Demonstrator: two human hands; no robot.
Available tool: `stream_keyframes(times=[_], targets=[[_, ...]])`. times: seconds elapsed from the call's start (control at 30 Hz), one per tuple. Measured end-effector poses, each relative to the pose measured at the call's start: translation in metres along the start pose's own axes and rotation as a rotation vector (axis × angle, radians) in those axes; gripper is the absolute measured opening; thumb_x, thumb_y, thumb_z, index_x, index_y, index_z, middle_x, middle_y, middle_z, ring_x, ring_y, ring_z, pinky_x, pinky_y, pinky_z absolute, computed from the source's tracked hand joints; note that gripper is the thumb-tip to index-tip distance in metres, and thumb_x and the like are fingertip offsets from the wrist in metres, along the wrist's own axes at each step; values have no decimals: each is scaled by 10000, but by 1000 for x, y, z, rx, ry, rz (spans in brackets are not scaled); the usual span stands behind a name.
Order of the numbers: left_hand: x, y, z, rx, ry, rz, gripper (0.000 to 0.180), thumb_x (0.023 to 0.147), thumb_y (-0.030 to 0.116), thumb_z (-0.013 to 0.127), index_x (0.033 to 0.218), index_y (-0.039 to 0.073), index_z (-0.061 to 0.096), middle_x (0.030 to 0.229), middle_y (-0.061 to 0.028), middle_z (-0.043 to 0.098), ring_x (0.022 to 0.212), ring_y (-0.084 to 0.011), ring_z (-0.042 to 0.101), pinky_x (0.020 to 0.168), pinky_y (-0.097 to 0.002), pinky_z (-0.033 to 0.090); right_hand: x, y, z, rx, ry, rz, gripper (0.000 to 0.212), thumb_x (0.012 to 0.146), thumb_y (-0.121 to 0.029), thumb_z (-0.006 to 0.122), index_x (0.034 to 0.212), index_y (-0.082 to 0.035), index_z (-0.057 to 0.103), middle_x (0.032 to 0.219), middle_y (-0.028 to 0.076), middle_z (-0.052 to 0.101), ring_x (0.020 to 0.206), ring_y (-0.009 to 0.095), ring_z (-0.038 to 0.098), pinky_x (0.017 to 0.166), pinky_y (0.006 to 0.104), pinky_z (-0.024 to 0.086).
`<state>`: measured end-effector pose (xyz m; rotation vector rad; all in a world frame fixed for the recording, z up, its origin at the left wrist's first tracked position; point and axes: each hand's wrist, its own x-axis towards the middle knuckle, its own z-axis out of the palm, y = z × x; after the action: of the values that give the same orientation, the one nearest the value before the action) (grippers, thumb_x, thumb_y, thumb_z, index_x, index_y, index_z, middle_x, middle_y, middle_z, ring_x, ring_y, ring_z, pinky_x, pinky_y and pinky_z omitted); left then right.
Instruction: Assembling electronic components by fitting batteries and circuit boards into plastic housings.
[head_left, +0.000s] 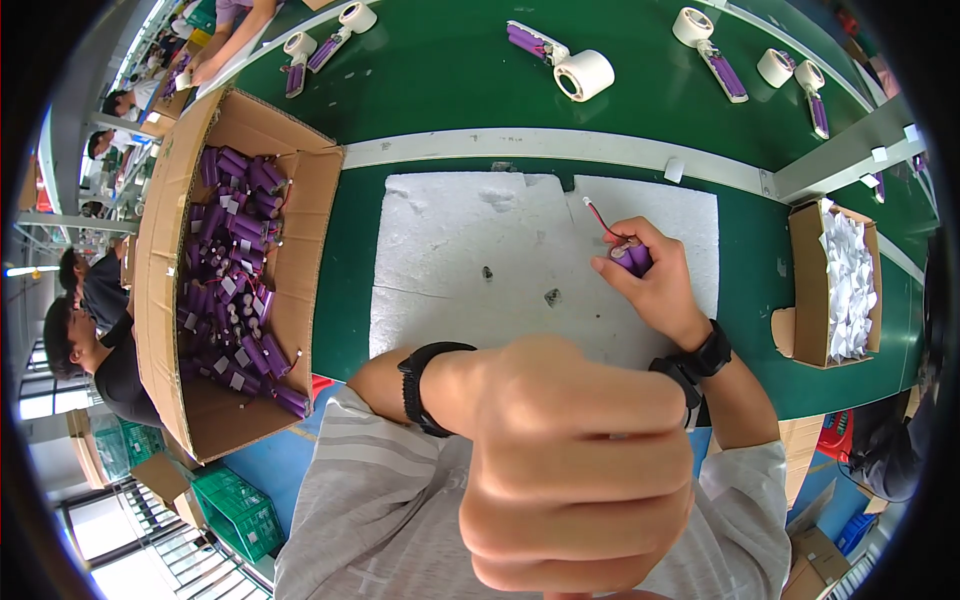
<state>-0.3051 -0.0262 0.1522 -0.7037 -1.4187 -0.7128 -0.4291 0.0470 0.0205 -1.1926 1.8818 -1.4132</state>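
Observation:
My right hand (655,280) grips a small purple battery pack (630,257) above the right part of a white foam board (460,260). Red and dark wires rise from the pack to a white connector (588,202). Very large in the picture, my left hand (580,465) is raised close to the camera, its fingers curled into a closed fist. What it holds, if anything, is hidden behind the knuckles. Black bands circle both wrists.
On my left stands a cardboard box (325,240) full of purple battery packs (235,230). A smaller box (810,285) holds folded white pieces (848,285) at right. Beyond a metal rail (560,148), a green conveyor (440,80) carries white rolls (584,76) and packs. Other people work at left.

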Motion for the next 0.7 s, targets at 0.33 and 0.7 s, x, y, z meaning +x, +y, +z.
stream_keyframes(times=[0.33, 0.7], targets=[[12, -13, -20, -77, -294, -24, 432, 898, 240, 445, 546, -3, 511, 527, -59, 449, 430, -160, 381, 387, -270, 261, 0, -1, 1, -9, 4, -6, 256, 765, -49, 739, 953, -7, 570, 657, -37, 494, 592, 35, 373, 533, 198, 338], [16, -26, -19, 4, -418, -147, 619, 958, 509, 446, 634, 5, 600, 536, -35, 504, 430, -146, 441, 370, -255, 289, -2, 3, -1, 27, -21, 90, 267, 772, -105, 752, 960, -18, 585, 634, 2, 531, 550, 49, 416, 519, 222, 397]])
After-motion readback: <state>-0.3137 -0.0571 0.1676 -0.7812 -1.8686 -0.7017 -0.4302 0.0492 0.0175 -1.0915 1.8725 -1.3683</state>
